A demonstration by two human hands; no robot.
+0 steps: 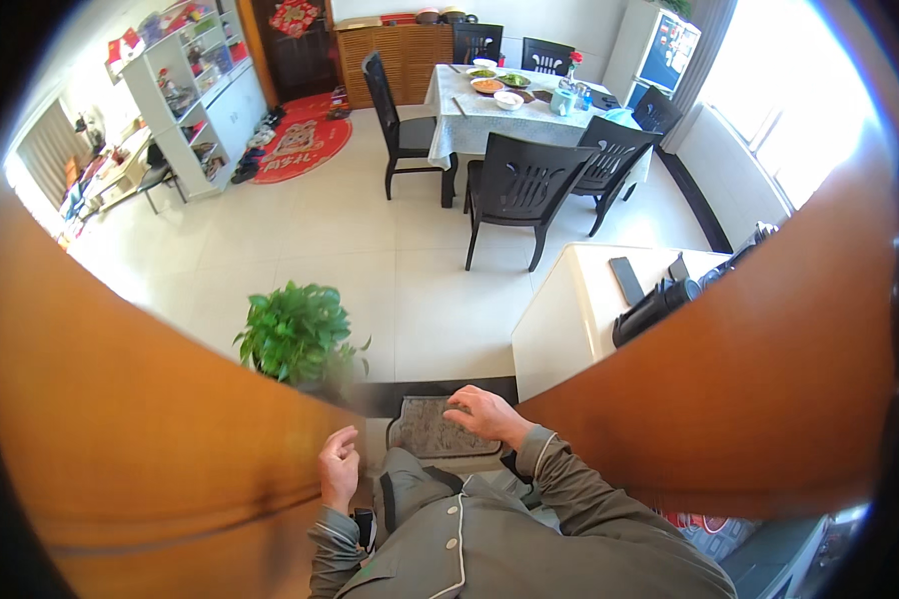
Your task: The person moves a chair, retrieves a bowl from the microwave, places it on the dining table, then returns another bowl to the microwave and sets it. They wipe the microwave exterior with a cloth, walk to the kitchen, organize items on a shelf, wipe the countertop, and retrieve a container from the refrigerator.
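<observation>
My left hand [338, 466] is raised beside the orange-brown wooden panel [180, 404] on the left, fingers loosely bent and holding nothing. Whether it touches the wood is unclear. My right hand [487, 415] reaches forward over a grey doormat [438, 428], palm down, with its fingers slightly apart and nothing in them. Another wooden panel [719, 359] rises close to my right arm. A leafy green potted plant [296, 329] stands just past the left panel, its pot mostly hidden.
Beyond a dark threshold strip [389, 397] lies a pale tiled floor [330, 239]. On the right, a white cabinet [551, 322] bears a phone [626, 281] and a black bottle [655, 311]. Black chairs [528, 183] surround a cloth-covered dining table [479, 127] with dishes. A red mat [307, 142] lies farther off.
</observation>
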